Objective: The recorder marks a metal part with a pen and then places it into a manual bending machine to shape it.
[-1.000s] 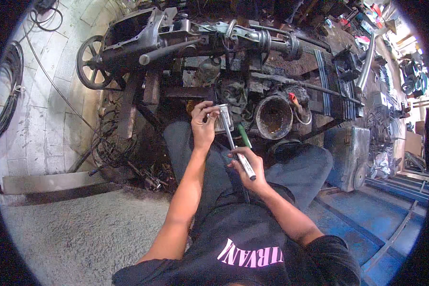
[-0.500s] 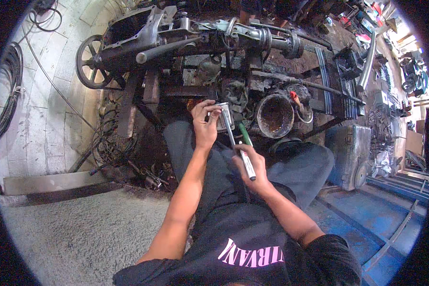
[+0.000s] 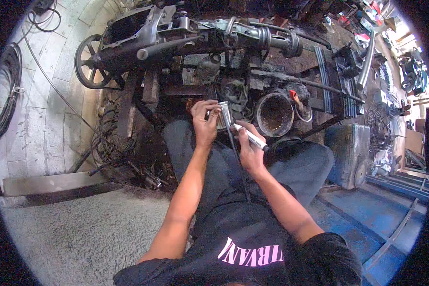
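Note:
My left hand (image 3: 205, 123) grips a small shiny metal cylinder (image 3: 223, 116) and holds it up in front of my lap. My right hand (image 3: 249, 148) holds a white marker pen (image 3: 250, 137) with its tip against the cylinder's lower side. A thin dark rod (image 3: 237, 164) runs down from the cylinder between my hands and across my dark trousers. I am seated facing an oily lathe-like machine (image 3: 186, 43).
A rusty metal bucket (image 3: 274, 114) stands just beyond my right hand. A spoked handwheel (image 3: 89, 61) sits on the machine's left end. A grey metal box (image 3: 348, 155) is at my right, a steel beam (image 3: 52, 183) lies on the floor at left, cables (image 3: 5, 95) hang far left.
My right hand has shifted the pen slightly along the cylinder. My left hand keeps the cylinder in about the same place.

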Action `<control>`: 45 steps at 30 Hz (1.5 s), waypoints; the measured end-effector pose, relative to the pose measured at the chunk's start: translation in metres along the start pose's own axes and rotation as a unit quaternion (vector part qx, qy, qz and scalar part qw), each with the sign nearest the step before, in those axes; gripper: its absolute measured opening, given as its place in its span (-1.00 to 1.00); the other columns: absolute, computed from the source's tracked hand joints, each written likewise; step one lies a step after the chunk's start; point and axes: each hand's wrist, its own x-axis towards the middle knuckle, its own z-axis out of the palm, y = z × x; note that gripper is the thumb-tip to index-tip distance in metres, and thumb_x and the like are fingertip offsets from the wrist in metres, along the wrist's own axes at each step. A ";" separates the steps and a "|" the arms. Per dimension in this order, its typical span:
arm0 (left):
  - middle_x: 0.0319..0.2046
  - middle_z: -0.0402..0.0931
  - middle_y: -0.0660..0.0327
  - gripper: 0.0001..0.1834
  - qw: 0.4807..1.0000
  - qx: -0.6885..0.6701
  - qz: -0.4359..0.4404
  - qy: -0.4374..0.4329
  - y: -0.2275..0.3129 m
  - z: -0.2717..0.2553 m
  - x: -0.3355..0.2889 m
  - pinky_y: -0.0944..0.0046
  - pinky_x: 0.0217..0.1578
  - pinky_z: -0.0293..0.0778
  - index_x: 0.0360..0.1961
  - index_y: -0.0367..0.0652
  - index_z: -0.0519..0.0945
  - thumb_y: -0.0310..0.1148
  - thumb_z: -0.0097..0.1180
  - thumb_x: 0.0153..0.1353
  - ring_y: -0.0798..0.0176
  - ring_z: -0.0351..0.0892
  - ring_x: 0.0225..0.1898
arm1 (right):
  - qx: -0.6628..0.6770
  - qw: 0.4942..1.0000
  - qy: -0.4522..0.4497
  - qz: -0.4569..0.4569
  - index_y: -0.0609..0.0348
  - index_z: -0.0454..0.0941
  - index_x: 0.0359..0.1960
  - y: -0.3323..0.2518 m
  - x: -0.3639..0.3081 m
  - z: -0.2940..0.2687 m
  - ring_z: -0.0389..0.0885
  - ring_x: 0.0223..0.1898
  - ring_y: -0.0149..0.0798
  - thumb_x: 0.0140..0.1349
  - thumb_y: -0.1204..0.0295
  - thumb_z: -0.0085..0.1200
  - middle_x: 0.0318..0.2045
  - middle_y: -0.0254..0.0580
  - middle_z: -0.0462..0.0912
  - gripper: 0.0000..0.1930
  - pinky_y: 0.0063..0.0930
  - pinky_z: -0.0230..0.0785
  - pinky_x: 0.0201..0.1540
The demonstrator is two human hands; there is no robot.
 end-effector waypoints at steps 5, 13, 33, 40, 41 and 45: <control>-0.12 0.71 0.22 -0.83 1.000 0.013 -0.001 -0.001 -0.001 -0.003 0.000 0.07 0.26 0.20 -0.29 -0.12 0.74 -0.26 0.25 0.29 0.09 0.46 0.10 | 0.033 0.999 0.003 0.010 0.32 0.57 0.03 -0.004 -0.001 0.000 0.70 -0.22 -0.35 0.47 0.38 -0.01 -0.25 -0.05 0.76 -0.73 -0.42 0.52 -0.10; 0.07 0.63 0.19 -0.70 0.991 0.045 0.049 -0.117 0.005 -0.027 0.003 -0.01 0.36 0.15 -0.08 -0.08 0.74 -0.39 0.21 0.13 -0.02 0.32 0.27 | 0.031 0.999 -0.010 0.040 0.32 0.55 0.05 0.003 -0.003 -0.009 0.72 -0.18 -0.29 0.49 0.34 -0.03 -0.22 -0.03 0.76 -0.70 -0.40 0.53 -0.06; 0.35 0.37 0.15 -0.27 0.955 0.136 0.117 -0.236 0.022 -0.046 0.017 -0.15 0.44 0.06 0.18 -0.05 0.56 -0.24 0.46 -0.11 -0.18 0.09 0.44 | 0.018 0.999 -0.028 0.035 0.32 0.56 0.04 0.000 -0.004 -0.009 0.73 -0.17 -0.19 0.46 0.31 -0.01 -0.21 0.01 0.75 -0.68 -0.34 0.51 -0.04; 0.34 0.39 0.17 -0.25 0.966 0.087 0.088 -0.228 0.009 -0.043 0.010 -0.14 0.45 0.02 0.19 -0.04 0.57 -0.24 0.47 -0.14 -0.18 0.06 0.45 | 0.004 0.999 -0.034 0.035 0.31 0.57 0.05 -0.002 -0.003 -0.010 0.71 -0.19 -0.21 0.46 0.32 -0.01 -0.23 0.03 0.73 -0.69 -0.34 0.50 -0.05; 0.34 0.39 0.17 -0.25 0.967 0.082 0.080 -0.229 0.009 -0.041 0.009 -0.14 0.46 0.01 0.19 -0.04 0.57 -0.24 0.46 -0.14 -0.18 0.05 0.45 | 0.009 0.998 -0.032 0.045 0.31 0.56 0.05 -0.003 -0.003 -0.010 0.71 -0.19 -0.21 0.46 0.32 -0.01 -0.23 0.02 0.73 -0.69 -0.35 0.50 -0.05; 0.34 0.39 0.17 -0.24 0.966 0.079 0.082 -0.231 0.007 -0.040 0.008 -0.13 0.47 -0.03 0.20 -0.04 0.57 -0.21 0.45 -0.14 -0.17 0.05 0.46 | 0.009 0.998 -0.034 0.055 0.31 0.56 0.05 -0.005 -0.003 -0.010 0.71 -0.19 -0.23 0.46 0.33 -0.01 -0.22 0.01 0.74 -0.69 -0.36 0.50 -0.06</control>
